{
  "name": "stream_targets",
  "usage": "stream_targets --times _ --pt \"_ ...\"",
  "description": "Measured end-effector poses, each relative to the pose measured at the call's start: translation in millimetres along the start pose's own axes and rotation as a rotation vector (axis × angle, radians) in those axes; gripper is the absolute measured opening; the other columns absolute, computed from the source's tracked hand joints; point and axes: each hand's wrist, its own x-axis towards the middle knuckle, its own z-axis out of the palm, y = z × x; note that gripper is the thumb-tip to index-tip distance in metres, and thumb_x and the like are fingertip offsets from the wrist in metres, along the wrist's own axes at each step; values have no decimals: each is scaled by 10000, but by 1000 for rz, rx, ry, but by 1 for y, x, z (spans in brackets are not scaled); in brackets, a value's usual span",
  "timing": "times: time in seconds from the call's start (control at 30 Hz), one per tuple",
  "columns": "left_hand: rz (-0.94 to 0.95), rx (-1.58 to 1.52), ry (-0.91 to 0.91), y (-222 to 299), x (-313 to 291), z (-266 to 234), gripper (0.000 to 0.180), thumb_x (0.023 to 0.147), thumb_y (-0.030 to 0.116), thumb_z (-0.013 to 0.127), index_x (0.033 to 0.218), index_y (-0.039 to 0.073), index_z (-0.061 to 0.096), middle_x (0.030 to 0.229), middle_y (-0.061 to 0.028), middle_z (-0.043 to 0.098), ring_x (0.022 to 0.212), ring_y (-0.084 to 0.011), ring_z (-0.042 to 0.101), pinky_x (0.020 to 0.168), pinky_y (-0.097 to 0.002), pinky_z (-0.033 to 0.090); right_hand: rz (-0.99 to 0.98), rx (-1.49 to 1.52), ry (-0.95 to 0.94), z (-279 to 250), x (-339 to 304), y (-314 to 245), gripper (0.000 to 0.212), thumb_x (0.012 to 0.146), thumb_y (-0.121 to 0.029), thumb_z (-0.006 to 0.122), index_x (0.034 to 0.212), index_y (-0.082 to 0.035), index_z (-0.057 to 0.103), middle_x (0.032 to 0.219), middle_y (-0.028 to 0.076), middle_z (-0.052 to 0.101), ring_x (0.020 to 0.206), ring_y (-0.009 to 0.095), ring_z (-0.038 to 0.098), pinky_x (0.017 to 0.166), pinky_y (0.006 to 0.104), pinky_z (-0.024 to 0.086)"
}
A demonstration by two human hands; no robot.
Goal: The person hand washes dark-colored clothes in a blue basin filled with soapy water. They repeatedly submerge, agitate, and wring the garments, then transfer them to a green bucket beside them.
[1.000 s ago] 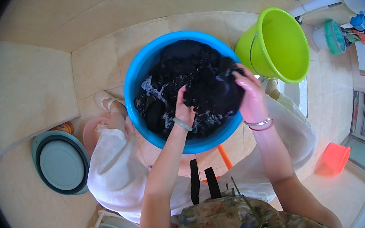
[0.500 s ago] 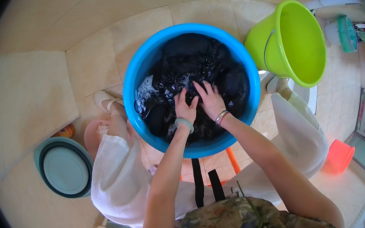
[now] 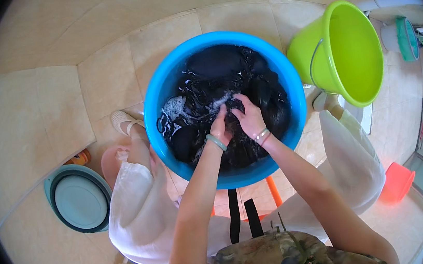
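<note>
Between my knees stands a round blue tub (image 3: 154,133), filled with dark wet cloth (image 3: 214,63) in water. White suds (image 3: 174,108) float at its left side. My left hand (image 3: 220,129), below a pale green bangle, is closed in the middle of the tub, its fingertips partly hidden by the cloth. Close beside it, my right hand (image 3: 250,119) has its fingers and thumb curled round a bunch of the same cloth. A little foam shows just beyond the fingers.
A lime green bucket (image 3: 313,63) touches or nearly touches the tub's right side. A grey-green basin (image 3: 79,199) and an orange container (image 3: 80,157) are at the left wall. Farther right sits a red bucket (image 3: 396,184). An orange stool leg (image 3: 273,190) shows below the tub.
My spread fingers have curled inward round the cloth, and the hands have turned toward each other. More white foam shows near the fingertips. The whole view has shifted slightly.
</note>
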Motion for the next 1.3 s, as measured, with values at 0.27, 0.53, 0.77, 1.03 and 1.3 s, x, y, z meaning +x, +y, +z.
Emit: stream_targets --times 0.27,0.53,0.77,1.03,1.3 --pt "151 -63 -175 13 -99 63 349 914 381 603 1021 60 687 987 -69 697 904 -177 657 828 -294 522 -579 -208 97 -20 -118 -78 241 803 -76 673 1040 -95 637 777 92 531 724 264 581 598 361 487" --pt "-7 -191 -440 13 -94 50 301 914 389 601 809 109 632 762 -12 615 695 -129 583 647 -277 473 -750 -199 317 -15 -111 -95 282 820 -226 716 672 -86 522 655 62 519 504 251 569 450 347 464" --pt "370 -74 -58 -11 -106 60 319 920 368 588 710 128 578 660 18 542 606 -114 517 577 -289 430 -658 -171 329 -15 -82 -75 235 845 -145 622 656 -43 525 635 119 580 519 323 587 466 404 485" --pt "286 31 311 3 -96 55 410 949 363 543 1188 32 575 1096 -69 633 993 -188 598 866 -322 493 -401 -170 388 -7 -14 -12 335 885 -179 594 593 -21 553 644 192 588 587 370 593 531 444 484" --pt "294 69 184 11 -73 22 483 992 292 497 1449 309 340 1427 -7 415 1318 -234 361 1044 -602 285 -385 -228 289 -4 -15 24 414 874 -256 650 1227 -82 522 1095 210 586 926 391 594 841 437 490"
